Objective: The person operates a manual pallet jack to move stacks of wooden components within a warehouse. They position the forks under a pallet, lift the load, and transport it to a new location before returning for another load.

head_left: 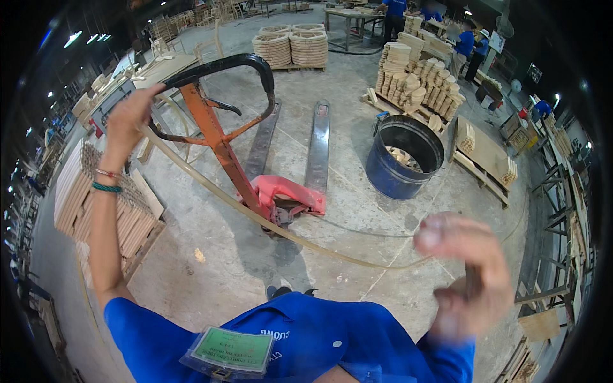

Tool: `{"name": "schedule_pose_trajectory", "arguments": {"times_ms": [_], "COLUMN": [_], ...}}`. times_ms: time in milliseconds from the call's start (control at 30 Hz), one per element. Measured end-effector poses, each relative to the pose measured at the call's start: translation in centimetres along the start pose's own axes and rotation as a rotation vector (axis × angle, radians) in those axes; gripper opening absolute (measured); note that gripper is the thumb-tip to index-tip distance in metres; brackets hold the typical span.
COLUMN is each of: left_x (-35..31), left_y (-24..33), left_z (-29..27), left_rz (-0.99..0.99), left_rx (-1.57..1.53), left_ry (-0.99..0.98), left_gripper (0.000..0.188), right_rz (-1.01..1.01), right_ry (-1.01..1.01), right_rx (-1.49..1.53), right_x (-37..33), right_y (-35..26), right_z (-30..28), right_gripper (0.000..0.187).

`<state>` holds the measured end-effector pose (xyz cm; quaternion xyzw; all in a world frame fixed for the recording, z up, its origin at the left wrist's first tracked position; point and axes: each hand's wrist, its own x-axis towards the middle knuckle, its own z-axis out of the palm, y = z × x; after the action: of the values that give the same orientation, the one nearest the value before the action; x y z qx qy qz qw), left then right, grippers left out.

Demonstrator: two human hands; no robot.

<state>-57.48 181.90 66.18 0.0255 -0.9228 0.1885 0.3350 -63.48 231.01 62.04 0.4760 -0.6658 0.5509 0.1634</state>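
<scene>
My left hand [129, 122], raised at arm's length, is closed at the left side of the black loop handle [260, 67] of a pallet jack [220, 147]. A pale yellowish hose [220, 193] comes out from under that hand and sags across in front of the jack, toward the right. Whether the fingers also wrap round the hose is hidden. The jack has an orange shaft, a red base and two grey forks pointing away from me. My right hand [469, 274], blurred, hovers at the right with curved fingers apart from the thumb; nothing shows in it.
A blue drum [403, 167] with wood offcuts stands right of the forks. Stacked wooden parts sit on pallets behind it [415, 83], at the back [290, 48] and at the left [102, 198]. A pallet [485, 156] lies at the right. Several people work far off.
</scene>
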Motion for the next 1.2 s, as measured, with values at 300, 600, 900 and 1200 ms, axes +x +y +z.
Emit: {"name": "schedule_pose_trajectory", "arguments": {"times_ms": [300,600,900,1200], "left_x": [-4.2,-4.7,-3.5,-3.4], "left_y": [-4.3,-7.5,-5.9,-2.6], "left_z": [1.3,4.9,5.8,5.6], "left_rz": [-0.019,-0.136,0.039,-0.027], "left_rx": [0.140,-0.069,-0.138,-0.220], "left_ry": [0.048,0.090,0.223,0.272], "left_gripper": [0.040,0.032,0.038,0.039], "right_rz": [-0.192,-0.211,-0.220,0.164], "right_ry": [0.037,-0.013,-0.156,-0.441], "right_rx": [-0.026,-0.051,-0.083,-0.461], "right_x": [3.9,6.7,9.2,6.4], "right_y": [-2.8,-3.8,-3.8,10.9], "right_z": [6.1,11.6,13.0,30.8], "right_gripper": [0.036,0.054,0.076,0.085]}}
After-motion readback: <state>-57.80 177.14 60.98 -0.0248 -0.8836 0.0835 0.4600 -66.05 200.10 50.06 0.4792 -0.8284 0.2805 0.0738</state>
